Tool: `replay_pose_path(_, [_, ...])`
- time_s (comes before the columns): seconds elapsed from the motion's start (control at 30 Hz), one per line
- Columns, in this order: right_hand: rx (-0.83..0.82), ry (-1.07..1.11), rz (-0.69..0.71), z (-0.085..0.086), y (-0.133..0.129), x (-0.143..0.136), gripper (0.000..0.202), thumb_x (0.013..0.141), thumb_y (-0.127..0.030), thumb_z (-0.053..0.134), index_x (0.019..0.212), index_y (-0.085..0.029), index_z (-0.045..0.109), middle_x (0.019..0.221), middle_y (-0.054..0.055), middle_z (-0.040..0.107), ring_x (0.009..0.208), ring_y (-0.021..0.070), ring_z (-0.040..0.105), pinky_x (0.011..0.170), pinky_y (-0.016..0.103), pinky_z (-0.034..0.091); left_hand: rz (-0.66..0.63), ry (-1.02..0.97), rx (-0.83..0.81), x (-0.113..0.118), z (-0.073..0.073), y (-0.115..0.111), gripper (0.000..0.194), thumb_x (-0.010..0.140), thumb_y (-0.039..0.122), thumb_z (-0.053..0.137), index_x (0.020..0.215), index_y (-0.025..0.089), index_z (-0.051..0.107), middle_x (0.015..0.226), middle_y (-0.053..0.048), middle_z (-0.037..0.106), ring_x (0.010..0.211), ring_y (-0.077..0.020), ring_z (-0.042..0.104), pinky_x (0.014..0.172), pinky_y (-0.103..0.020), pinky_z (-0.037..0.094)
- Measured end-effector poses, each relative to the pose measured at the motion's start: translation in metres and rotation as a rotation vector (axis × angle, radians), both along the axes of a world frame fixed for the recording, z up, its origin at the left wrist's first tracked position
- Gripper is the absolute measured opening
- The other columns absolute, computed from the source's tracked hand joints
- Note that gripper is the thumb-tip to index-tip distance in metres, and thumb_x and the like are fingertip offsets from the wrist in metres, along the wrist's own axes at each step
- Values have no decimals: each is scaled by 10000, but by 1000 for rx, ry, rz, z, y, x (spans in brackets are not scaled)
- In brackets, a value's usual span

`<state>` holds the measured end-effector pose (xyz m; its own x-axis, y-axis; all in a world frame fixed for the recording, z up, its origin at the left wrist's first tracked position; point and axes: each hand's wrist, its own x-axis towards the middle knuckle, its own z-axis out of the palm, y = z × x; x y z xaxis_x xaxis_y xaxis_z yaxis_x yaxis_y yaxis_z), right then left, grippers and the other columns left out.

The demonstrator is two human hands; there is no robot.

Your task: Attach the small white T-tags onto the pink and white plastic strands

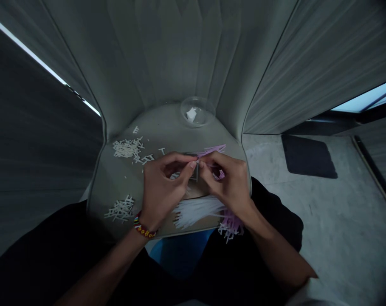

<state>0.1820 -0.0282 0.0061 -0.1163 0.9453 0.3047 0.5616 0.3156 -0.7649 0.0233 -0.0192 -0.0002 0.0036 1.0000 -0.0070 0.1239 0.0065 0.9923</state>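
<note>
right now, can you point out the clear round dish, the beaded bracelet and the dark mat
clear round dish (207, 115): head view, clear side
beaded bracelet (145, 231): head view, beaded band
dark mat (309, 157): head view, middle of its surface

A: "Light, general?"
B: "Dim, cool grey-green; shadows soft. Bright items, two: thin strip, upper left; blue-white pane, right edge."
A: "Dark areas?"
B: "Black trousers, almost without detail; right-hand corners, shaded off."
A: "Glare?"
B: "Faint glints, clear dish."
A: "Sharpness, geometry?"
B: "Somewhat soft; small piece between left hand and right hand, indistinct. Wide-angle stretch towards edges."
</note>
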Motion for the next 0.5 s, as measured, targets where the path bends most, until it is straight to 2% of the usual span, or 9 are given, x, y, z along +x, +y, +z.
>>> replay_pose_path(0.2, [-142,170,1,-4,4,0,132,946,-266,624,896,-190,720,657,-35,593,542,85,449,518,230,340,-88,-45,-15,-10,6,9,76,840,244,774,900,202,796,888,-30,794,790,-161,749,740,-235,611])
replay_pose_path(0.5, [-158,241,4,-5,4,-1,74,887,-193,633,850,-175,694,609,-51,518,540,80,410,517,219,330,-102,-53,-13,-10,5,7,79,826,231,792,898,201,807,893,-39,799,816,-169,761,764,-237,625])
